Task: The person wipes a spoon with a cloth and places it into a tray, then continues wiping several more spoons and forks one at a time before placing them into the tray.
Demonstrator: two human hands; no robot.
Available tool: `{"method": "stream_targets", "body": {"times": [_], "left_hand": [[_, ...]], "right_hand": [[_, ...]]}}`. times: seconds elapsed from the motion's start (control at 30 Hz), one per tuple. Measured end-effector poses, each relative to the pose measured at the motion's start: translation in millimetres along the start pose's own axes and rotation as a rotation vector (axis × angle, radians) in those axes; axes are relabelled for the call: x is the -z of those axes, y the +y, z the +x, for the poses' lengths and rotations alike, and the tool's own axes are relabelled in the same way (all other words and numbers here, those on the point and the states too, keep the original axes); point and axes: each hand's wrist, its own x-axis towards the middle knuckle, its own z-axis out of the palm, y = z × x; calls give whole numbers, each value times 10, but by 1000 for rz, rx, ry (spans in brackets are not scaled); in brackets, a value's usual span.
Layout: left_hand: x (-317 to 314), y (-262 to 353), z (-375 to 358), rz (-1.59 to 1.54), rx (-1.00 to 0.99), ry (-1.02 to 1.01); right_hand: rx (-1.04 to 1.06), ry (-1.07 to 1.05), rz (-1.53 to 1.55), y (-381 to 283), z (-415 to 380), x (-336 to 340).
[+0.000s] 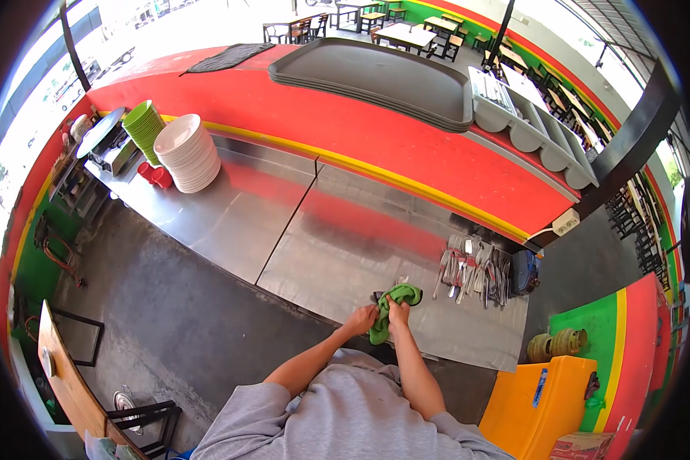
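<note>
A crumpled green cloth [404,293] is bunched between my hands, just above the front edge of the steel counter. My left hand [363,318] closes on its left side, with a small dark bit showing above the fingers. My right hand [398,313] grips the cloth from the right, its fingers partly hidden in the folds. Behind the cloth shows a small shiny metal end [403,280], too small to name for certain. To the right of my hands, a spread of forks and spoons [475,270] lies on the counter.
The steel counter [284,264] carries stacked white plates [188,157], green plates [142,126] and red cups [155,175]. Black trays [372,77] and a grey cutlery holder [533,126] sit on the red ledge [238,96]. A yellow box [533,406] stands at my right.
</note>
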Motion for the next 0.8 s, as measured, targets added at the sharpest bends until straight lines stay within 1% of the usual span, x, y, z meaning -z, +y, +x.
{"method": "stream_targets", "body": {"times": [0.03, 0.1, 0.13, 0.23, 0.33, 0.37, 0.43, 0.57, 0.6, 0.67, 0.7, 0.77, 0.8], "left_hand": [[23, 64, -34, -36, -14, -24], [64, 171, -100, -93, 33, -69], [105, 212, -120, -119, 57, -92], [153, 155, -204, -121, -33, -32], [248, 210, -278, -107, -59, -48], [280, 279, -295, -106, -36, -69], [350, 479, -338, -109, 12, -107], [256, 399, -352, -29, -102, -50], [224, 367, -345, 3, -75, -43], [156, 309, -329, 66, -19, -27], [142, 306, -318, 57, -25, -15], [130, 306, -291, 41, -42, 3], [121, 262, -266, 7, 0, -12]], "right_hand": [[-33, 5, 17, -104, -13, 17], [-106, 13, 54, -198, 2, 73], [-93, 35, 68, -183, 39, 69], [-116, 12, 154, -59, 113, 75], [-126, 70, 170, -37, 124, 48], [-134, 89, 181, -59, 102, 44], [-75, 102, 148, -89, 164, 81], [43, 118, -10, -175, 138, 59], [75, 126, -42, -161, 151, 51], [43, 75, -49, -157, 188, 59], [28, 49, -52, -157, 215, 69], [-80, -47, -5, -171, 226, 93], [-119, -98, 1, -177, 202, 111]]}}
